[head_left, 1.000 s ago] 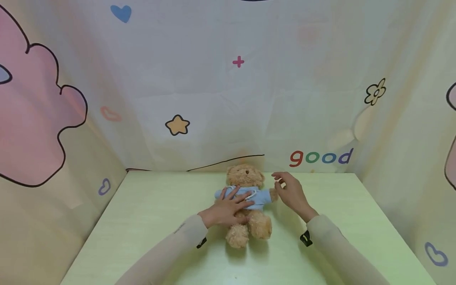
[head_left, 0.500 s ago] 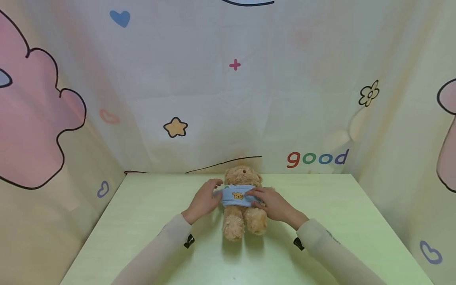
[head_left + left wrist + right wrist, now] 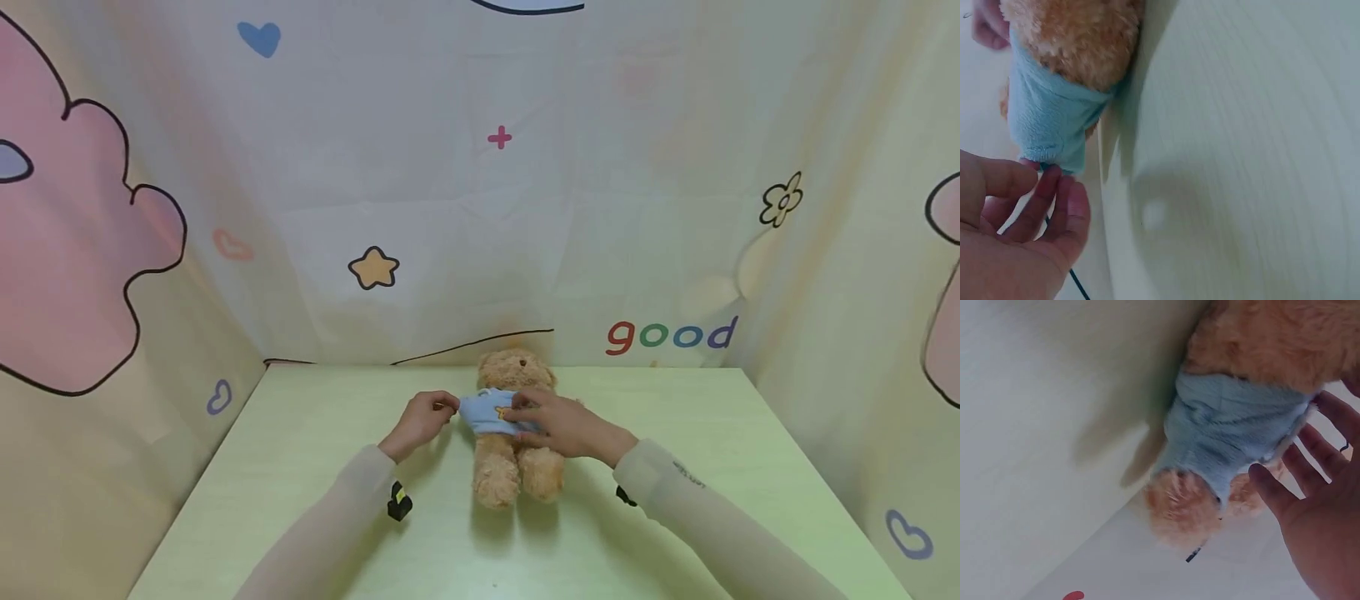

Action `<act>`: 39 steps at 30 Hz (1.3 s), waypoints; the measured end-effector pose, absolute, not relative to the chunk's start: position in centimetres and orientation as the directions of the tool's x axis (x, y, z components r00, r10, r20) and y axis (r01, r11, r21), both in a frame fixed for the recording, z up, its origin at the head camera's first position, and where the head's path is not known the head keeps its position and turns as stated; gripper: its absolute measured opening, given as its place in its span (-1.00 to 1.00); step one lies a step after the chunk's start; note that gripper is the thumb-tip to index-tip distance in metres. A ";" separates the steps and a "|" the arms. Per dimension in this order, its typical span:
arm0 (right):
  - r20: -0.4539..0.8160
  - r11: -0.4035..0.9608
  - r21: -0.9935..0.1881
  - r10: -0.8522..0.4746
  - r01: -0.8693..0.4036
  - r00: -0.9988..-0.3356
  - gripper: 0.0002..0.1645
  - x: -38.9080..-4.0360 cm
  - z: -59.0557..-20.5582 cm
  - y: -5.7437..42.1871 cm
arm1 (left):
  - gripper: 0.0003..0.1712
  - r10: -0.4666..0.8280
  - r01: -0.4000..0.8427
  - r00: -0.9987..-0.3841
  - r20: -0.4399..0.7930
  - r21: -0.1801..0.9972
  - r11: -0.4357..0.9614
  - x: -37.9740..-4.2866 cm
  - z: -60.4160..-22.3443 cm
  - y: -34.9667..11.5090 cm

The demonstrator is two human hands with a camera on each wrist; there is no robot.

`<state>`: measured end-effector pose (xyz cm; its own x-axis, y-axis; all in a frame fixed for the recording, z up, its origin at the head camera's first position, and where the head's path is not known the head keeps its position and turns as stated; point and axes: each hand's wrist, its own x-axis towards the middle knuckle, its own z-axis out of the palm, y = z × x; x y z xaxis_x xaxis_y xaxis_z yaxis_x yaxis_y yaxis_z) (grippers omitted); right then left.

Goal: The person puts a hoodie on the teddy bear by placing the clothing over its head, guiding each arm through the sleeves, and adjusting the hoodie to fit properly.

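Observation:
A tan teddy bear (image 3: 516, 467) in a light blue shirt (image 3: 483, 412) lies on its back on the pale green table (image 3: 315, 467), head toward the back wall. My left hand (image 3: 441, 406) pinches the end of the shirt's left sleeve; the left wrist view shows its fingertips (image 3: 1046, 178) closed on the blue sleeve (image 3: 1047, 119) below the bear's fur (image 3: 1075, 37). My right hand (image 3: 546, 419) lies across the bear's chest with straight fingers. In the right wrist view the right hand's fingers (image 3: 1300, 481) touch the blue shirt (image 3: 1229, 434).
Printed fabric walls (image 3: 480, 208) with a star, hearts and the word "good" close the table in at the back and on both sides. The table's front edge is near the bottom of the head view.
My left hand left the bear's belly and moved to the sleeve at the left. My right hand came in from the bear's right side onto its chest. The shirt is bunched higher.

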<state>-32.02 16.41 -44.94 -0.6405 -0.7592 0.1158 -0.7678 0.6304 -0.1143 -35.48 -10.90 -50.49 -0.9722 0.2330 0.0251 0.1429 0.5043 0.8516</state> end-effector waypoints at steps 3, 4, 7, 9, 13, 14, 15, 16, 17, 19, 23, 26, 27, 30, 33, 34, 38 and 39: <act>0.097 0.631 -0.105 -0.763 -0.769 -0.639 -0.42 -31.8 -45.4 16.5 | -0.82 0.226 0.112 -0.974 0.004 0.876 0.469 -35.7 -50.8 -10.8; 0.098 0.630 -0.100 -0.764 -0.770 -0.637 -0.41 -31.7 -45.6 16.5 | -0.84 0.226 0.097 -0.974 -0.009 0.886 0.454 -35.7 -51.0 -10.8; 0.105 0.625 -0.065 -0.771 -0.778 -0.628 -0.37 -31.4 -46.0 16.7 | -0.79 0.245 0.058 -0.969 -0.043 0.917 0.394 -35.9 -51.4 -10.8; 0.114 0.623 -0.034 -0.775 -0.782 -0.622 -0.35 -31.2 -46.3 16.7 | -0.70 0.266 0.039 -0.962 -0.063 0.931 0.363 -36.0 -51.6 -10.7; 0.121 0.624 0.002 -0.776 -0.781 -0.619 -0.32 -31.1 -46.7 16.7 | -0.64 0.276 0.029 -0.959 -0.072 0.937 0.348 -36.1 -51.6 -10.5; 0.122 0.623 -0.001 -0.776 -0.782 -0.619 -0.32 -31.1 -46.8 16.7 | -0.65 0.275 0.031 -0.959 -0.070 0.937 0.347 -36.1 -51.6 -10.4; 0.123 0.623 -0.008 -0.776 -0.782 -0.619 -0.32 -31.1 -46.8 16.7 | -0.66 0.276 0.038 -0.959 -0.063 0.937 0.347 -36.1 -51.7 -10.4; 0.121 0.623 -0.018 -0.775 -0.782 -0.621 -0.32 -31.1 -46.9 16.7 | -0.66 0.279 0.049 -0.959 -0.054 0.937 0.347 -36.0 -51.8 -10.4; 0.118 0.625 -0.029 -0.773 -0.780 -0.623 -0.32 -31.2 -46.9 16.7 | -0.66 0.287 0.062 -0.957 -0.042 0.936 0.347 -36.0 -51.8 -10.3; 0.110 0.626 -0.046 -0.771 -0.778 -0.627 -0.32 -31.2 -46.9 16.7 | -0.64 0.309 0.090 -0.951 -0.025 0.931 0.353 -35.8 -51.9 -10.1; 0.105 0.630 -0.064 -0.767 -0.774 -0.633 -0.32 -31.2 -47.0 16.7 | -0.68 0.311 0.157 -0.950 0.033 0.912 0.380 -35.7 -51.9 -9.5; 0.112 0.624 -0.066 -0.771 -0.779 -0.627 -0.33 -31.2 -47.1 16.6 | -0.76 0.304 0.228 -0.948 0.096 0.870 0.436 -35.7 -51.8 -9.1; 0.112 0.622 -0.064 -0.773 -0.781 -0.625 -0.33 -31.3 -47.1 16.6 | -0.79 0.309 0.258 -0.943 0.120 0.850 0.458 -35.7 -51.7 -9.0; 0.116 0.616 -0.054 -0.778 -0.786 -0.618 -0.34 -31.4 -47.2 16.5 | -0.86 0.322 0.345 -0.927 0.194 0.777 0.526 -35.5 -51.6 -8.8; 0.129 0.607 -0.047 -0.784 -0.794 -0.607 -0.36 -31.4 -47.3 16.4 | -0.88 0.313 0.411 -0.911 0.270 0.679 0.609 -35.1 -51.7 -8.5; 0.134 0.605 -0.047 -0.785 -0.795 -0.605 -0.36 -31.4 -47.4 16.4 | -0.89 0.304 0.429 -0.903 0.302 0.636 0.642 -35.0 -51.8 -8.4; 0.144 0.606 -0.054 -0.782 -0.793 -0.607 -0.38 -31.3 -47.4 16.2 | -0.87 0.261 0.453 -0.875 0.408 0.499 0.739 -34.4 -52.2 -7.7; 0.144 0.607 -0.056 -0.781 -0.793 -0.608 -0.38 -31.2 -47.4 16.2 | -0.88 0.249 0.447 -0.875 0.416 0.494 0.745 -34.3 -52.2 -7.7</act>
